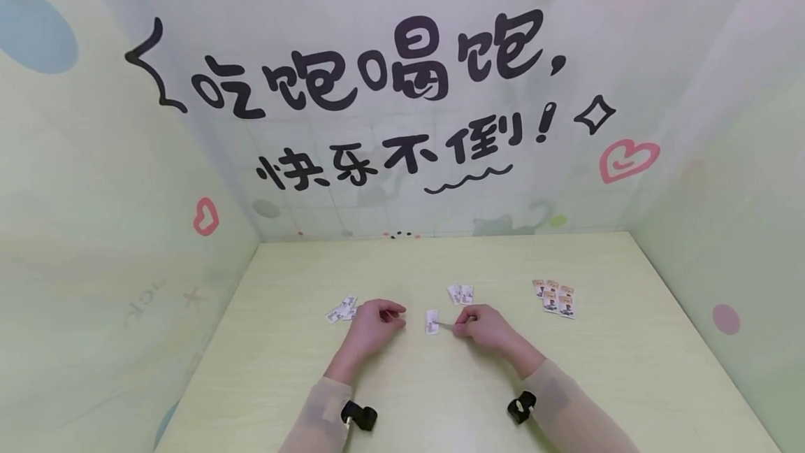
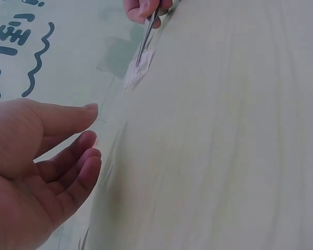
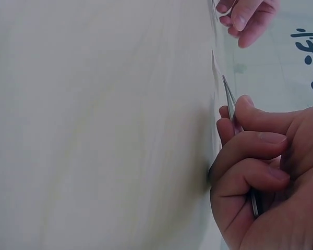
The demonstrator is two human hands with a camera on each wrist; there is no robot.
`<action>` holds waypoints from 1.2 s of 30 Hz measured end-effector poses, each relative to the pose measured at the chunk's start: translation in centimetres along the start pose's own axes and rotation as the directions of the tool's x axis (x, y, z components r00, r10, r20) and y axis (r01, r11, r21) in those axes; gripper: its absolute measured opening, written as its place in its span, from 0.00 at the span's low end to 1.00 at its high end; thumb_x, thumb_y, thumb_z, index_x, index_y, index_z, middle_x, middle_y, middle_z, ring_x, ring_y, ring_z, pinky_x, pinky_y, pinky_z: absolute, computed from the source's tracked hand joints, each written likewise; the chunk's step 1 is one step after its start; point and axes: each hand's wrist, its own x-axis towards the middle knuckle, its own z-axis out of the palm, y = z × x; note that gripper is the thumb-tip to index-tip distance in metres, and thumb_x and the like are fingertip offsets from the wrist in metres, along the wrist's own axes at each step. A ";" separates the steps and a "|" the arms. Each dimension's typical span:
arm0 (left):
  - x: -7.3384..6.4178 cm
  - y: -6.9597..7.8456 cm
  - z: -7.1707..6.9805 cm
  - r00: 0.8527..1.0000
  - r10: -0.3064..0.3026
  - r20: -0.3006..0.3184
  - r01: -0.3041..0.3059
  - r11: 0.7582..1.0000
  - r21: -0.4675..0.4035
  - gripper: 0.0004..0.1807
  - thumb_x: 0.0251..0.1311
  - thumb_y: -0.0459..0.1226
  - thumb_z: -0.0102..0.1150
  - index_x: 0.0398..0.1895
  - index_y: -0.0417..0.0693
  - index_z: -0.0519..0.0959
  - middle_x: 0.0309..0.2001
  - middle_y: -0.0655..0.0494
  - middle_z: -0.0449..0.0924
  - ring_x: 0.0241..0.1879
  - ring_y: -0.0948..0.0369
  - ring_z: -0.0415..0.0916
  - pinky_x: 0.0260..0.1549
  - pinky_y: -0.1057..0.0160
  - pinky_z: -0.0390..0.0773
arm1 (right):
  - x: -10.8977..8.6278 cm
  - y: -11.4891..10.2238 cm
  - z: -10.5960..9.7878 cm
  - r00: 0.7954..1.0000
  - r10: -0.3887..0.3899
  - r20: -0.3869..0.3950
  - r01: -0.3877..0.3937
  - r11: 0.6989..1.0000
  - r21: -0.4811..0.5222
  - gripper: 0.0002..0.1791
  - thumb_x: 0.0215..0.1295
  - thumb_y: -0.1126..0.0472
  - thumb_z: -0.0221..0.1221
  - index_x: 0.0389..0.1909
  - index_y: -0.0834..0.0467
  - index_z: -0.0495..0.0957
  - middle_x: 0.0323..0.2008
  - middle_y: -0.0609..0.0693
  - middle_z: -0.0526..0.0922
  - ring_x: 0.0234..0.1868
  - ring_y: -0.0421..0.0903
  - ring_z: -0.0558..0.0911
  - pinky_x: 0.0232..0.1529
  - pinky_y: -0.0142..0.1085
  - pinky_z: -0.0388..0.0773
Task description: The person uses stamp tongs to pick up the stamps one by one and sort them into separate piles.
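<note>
My right hand (image 1: 486, 327) grips a pair of metal tweezers (image 3: 231, 104), fingers curled round them. Their tips overlap a small white printed packet (image 1: 431, 322) in front of me, seen also in the left wrist view beneath the tweezers. My left hand (image 1: 374, 327) is to the left of that packet, its fingers loosely bent and nothing between them. In the left wrist view its thumb and fingers stand apart. Just beyond the left hand lies a group of similar white packets (image 1: 339, 310), partly hidden by it.
More white packets (image 1: 461, 294) overlap each other behind the right hand. To the right lies a cluster of several orange-and-white packets (image 1: 558, 303). The pale wooden table (image 1: 597, 369) meets a printed back wall (image 1: 402, 208) and side walls.
</note>
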 end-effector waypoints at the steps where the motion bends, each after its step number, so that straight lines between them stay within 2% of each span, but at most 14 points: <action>1: 0.0 -0.1 -0.2 1.000 -0.002 -0.010 0.002 1.000 -0.003 0.10 0.62 0.31 0.75 0.46 0.44 0.91 0.36 0.59 0.84 0.37 0.61 0.79 0.42 0.57 0.81 | 0.0 0.0 -0.1 1.000 0.001 -0.004 -0.001 1.000 0.005 0.05 0.68 0.64 0.69 0.32 0.57 0.84 0.33 0.49 0.79 0.34 0.48 0.73 0.37 0.40 0.69; 10: -0.2 -1.6 -2.4 0.996 -0.014 -0.087 0.014 1.000 0.001 0.09 0.63 0.30 0.74 0.45 0.44 0.91 0.37 0.57 0.84 0.39 0.59 0.79 0.44 0.55 0.81 | -0.1 0.6 -1.4 1.000 0.012 -0.027 -0.012 1.000 0.009 0.05 0.69 0.64 0.69 0.32 0.57 0.84 0.33 0.50 0.80 0.34 0.48 0.73 0.37 0.40 0.69; 20: -0.6 -3.0 -5.0 0.981 -0.060 -0.183 0.064 0.998 0.017 0.10 0.62 0.30 0.74 0.47 0.42 0.90 0.39 0.55 0.85 0.41 0.57 0.80 0.45 0.56 0.81 | -0.2 1.2 -3.1 0.998 0.043 -0.053 -0.043 0.999 0.008 0.04 0.70 0.63 0.68 0.34 0.58 0.83 0.38 0.51 0.82 0.38 0.49 0.75 0.41 0.42 0.71; 29: -1.0 -4.1 -6.7 0.970 -0.104 -0.221 0.112 0.993 0.026 0.11 0.62 0.29 0.72 0.48 0.40 0.90 0.40 0.51 0.85 0.41 0.54 0.78 0.44 0.56 0.79 | -0.6 1.6 -4.3 0.995 0.064 -0.072 -0.062 0.997 0.038 0.04 0.71 0.64 0.67 0.38 0.60 0.83 0.38 0.53 0.81 0.38 0.49 0.75 0.39 0.40 0.72; 36: -0.9 -4.6 -6.9 0.968 -0.140 -0.209 0.154 0.987 0.052 0.07 0.63 0.30 0.73 0.44 0.38 0.89 0.38 0.50 0.85 0.38 0.55 0.78 0.39 0.58 0.79 | -0.5 2.2 -4.8 0.993 0.074 -0.091 -0.070 0.997 0.043 0.03 0.72 0.65 0.65 0.38 0.61 0.82 0.39 0.53 0.81 0.38 0.49 0.74 0.39 0.40 0.70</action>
